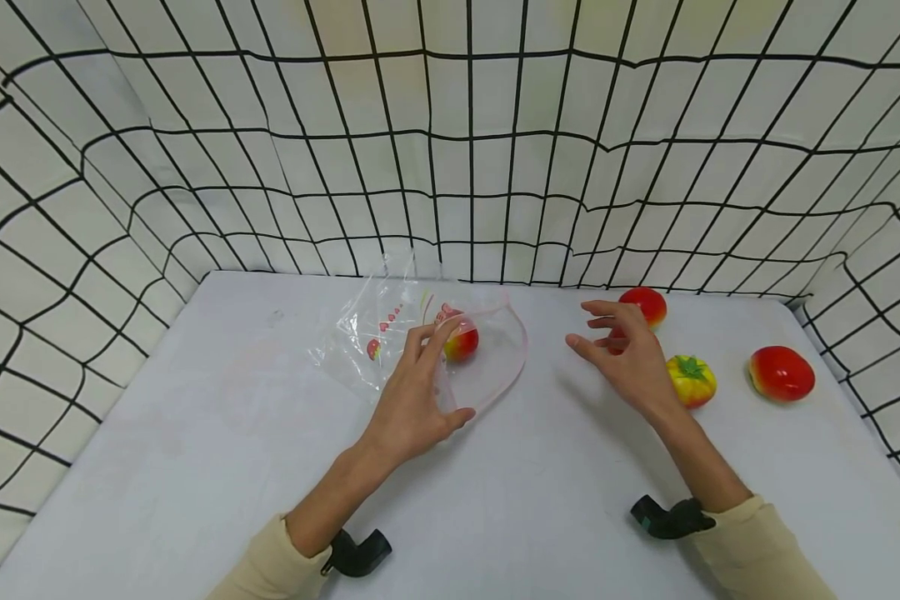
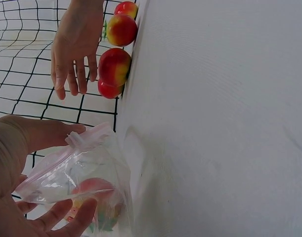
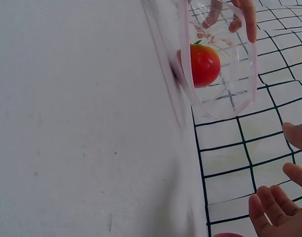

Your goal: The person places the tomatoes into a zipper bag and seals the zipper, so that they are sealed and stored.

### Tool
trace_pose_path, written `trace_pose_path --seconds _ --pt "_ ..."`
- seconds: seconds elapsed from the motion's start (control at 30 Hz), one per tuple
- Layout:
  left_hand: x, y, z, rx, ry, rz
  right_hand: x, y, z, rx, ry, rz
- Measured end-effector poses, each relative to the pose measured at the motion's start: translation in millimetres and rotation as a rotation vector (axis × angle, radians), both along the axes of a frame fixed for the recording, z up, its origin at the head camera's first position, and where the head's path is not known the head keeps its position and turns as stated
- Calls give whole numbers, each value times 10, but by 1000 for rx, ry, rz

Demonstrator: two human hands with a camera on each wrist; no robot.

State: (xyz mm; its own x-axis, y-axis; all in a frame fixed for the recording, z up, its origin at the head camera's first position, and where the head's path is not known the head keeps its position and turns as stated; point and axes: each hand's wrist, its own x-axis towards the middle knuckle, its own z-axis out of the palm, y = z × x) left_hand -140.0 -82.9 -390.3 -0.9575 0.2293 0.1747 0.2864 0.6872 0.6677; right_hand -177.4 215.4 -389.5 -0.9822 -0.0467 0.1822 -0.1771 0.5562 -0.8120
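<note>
My left hand holds a clear plastic zip bag with a pinkish rim and small red prints, thumb on one side and fingers on the other. Its mouth gapes toward the right. Inside lies a red-and-yellow toy fruit, with a green top showing in the right wrist view. My right hand hovers to the right of the bag, fingers apart and loosely bent, with nothing held. Behind it are a red toy fruit and another one mostly hidden by the fingers.
A yellow toy fruit with a green leafy top sits beside my right wrist. Farther right lies a red oval toy fruit. The white table is bordered by black netting at the back and sides.
</note>
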Motion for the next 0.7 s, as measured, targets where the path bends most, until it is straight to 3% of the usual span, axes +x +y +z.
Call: trace_pose_path --seconds 0.7 --pt "-2 -13 -22 2 4 -5 10 175 17 17 12 -40"
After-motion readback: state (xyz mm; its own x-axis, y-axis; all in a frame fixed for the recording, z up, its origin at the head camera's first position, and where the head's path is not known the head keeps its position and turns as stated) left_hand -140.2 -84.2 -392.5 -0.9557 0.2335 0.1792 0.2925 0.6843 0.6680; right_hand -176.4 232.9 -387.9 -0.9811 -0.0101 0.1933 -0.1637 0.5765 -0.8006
